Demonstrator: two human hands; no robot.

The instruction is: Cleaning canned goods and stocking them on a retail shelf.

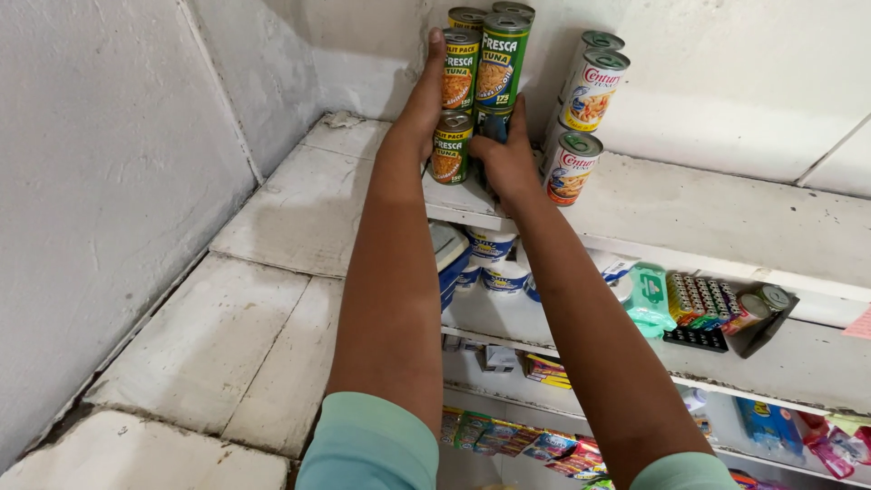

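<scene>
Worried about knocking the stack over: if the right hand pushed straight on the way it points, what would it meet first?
The right hand already touches the lower green can; straight on, it likely presses that can toward the white wall behind.
</scene>
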